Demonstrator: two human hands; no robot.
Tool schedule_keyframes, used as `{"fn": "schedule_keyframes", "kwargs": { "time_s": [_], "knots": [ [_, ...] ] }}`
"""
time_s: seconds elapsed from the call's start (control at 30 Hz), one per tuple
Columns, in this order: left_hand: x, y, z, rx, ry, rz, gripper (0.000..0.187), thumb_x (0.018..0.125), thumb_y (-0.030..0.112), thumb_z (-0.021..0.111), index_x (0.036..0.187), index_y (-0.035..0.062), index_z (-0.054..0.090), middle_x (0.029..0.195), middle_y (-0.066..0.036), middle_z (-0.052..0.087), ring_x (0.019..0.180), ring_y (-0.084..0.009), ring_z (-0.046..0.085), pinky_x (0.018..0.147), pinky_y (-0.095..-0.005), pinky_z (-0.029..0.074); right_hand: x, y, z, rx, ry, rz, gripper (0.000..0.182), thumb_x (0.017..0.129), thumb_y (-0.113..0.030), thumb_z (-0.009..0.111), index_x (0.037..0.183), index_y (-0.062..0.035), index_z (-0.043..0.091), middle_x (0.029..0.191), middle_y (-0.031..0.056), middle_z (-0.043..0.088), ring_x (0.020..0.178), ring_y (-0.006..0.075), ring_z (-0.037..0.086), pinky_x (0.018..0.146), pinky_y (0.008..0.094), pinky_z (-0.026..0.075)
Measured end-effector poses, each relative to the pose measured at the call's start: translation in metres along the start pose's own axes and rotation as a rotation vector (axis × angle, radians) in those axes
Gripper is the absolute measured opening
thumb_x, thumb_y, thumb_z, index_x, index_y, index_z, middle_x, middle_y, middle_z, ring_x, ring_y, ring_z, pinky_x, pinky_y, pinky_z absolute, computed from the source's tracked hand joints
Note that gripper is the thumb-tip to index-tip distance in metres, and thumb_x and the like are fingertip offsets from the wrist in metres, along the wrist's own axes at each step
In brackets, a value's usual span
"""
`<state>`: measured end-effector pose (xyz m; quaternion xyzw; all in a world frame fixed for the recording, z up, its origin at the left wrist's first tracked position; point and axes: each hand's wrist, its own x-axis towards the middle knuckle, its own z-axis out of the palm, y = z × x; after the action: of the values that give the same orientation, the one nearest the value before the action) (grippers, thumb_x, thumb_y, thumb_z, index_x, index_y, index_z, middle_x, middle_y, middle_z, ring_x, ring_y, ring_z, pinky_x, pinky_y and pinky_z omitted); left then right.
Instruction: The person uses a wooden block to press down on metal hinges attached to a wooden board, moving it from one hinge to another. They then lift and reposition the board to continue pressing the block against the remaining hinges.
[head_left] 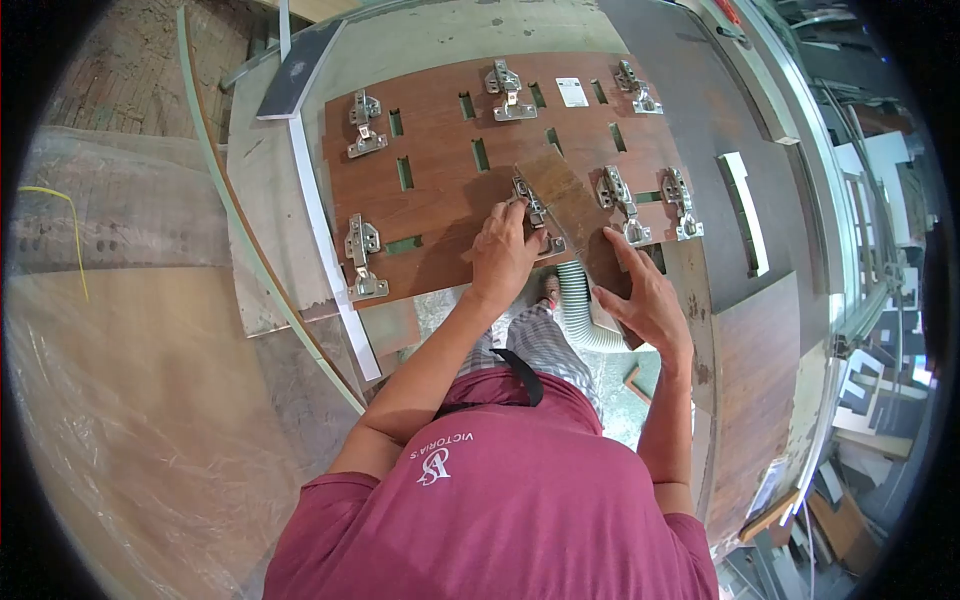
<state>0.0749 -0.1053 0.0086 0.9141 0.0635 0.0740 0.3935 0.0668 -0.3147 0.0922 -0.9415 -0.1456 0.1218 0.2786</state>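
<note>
My left hand (505, 250) has its fingers closed on a metal cabinet hinge (527, 200) near the front edge of a reddish-brown slotted panel (440, 210). My right hand (645, 295) grips a narrow brown wooden board (570, 205) by its right side, thumb and fingers along the edge. That board lies tilted over the panel, its upper left edge against the hinge, and its lower end juts past the panel's front. To its right are two more hinges, one close to my right fingertips (620, 205) and another (683, 203) beyond.
More hinges sit on the panel, such as one at the back (508, 90). A white label (572, 92) is stuck there. A white bracket-like strip (745, 215) lies on the dark surface at right. A ribbed hose (575, 300) runs below. Plastic-covered sheets (130, 400) are at left.
</note>
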Motion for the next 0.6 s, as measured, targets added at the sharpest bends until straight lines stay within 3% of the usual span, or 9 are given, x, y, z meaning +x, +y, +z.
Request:
{"fn": "schedule_keyframes", "kwargs": {
  "time_s": [0.3,0.6],
  "knots": [
    [0.000,-0.002,-0.001,0.012,0.059,0.081,0.044,0.081,0.024,0.071,0.116,0.0008,0.056,0.112,-0.016,0.057,0.106,-0.0355,0.057,0.086,-0.0448,0.047,0.011,0.000,0.002,-0.038,-0.082,0.024,0.081,0.073,-0.027,0.074,0.145,-0.0252,0.037,0.119,0.0165,0.059,0.105,0.0347,0.062,0.088,0.0436,0.050],
    [-0.003,-0.003,0.004,0.012,0.135,0.077,0.044,0.078,0.023,0.073,0.114,0.0042,0.056,0.113,-0.014,0.056,0.101,-0.0326,0.058,0.081,-0.0477,0.047,0.017,-0.001,-0.001,0.002,-0.102,0.047,0.079,0.075,-0.024,0.074,0.145,-0.0234,0.039,0.125,0.0169,0.057,0.113,0.0333,0.059,0.093,0.0426,0.048]
  ]
}}
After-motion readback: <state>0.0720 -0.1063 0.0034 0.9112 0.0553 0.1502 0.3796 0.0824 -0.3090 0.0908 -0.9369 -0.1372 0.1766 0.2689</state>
